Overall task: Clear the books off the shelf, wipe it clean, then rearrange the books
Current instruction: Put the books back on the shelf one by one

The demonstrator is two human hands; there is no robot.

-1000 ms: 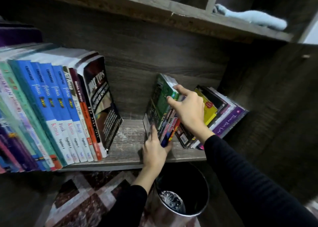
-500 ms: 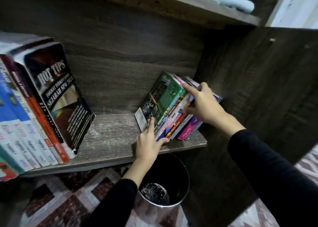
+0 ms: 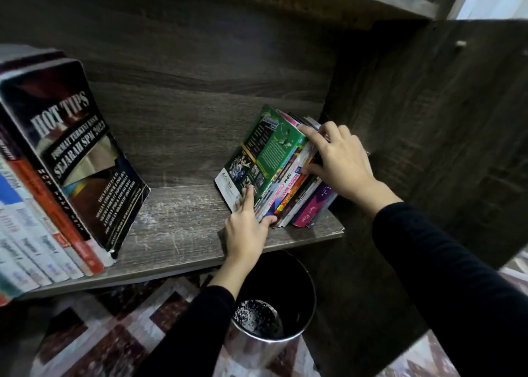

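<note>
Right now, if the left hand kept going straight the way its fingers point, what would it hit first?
The left hand holds the green book low down, index finger along its cover. Straight on, it would slide along that cover, then probably meet the back panel; depth is unclear.

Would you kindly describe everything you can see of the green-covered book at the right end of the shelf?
The green-covered book is a glossy paperback, its cover printed with photos, text panels and a white patch at the bottom. It stands on the wooden shelf, tilted, leftmost of a few leaning books. The left hand holds its lower corner, forefinger on the cover, thumb at the spines; the right hand, gripping the books, touches its top corner.
</note>
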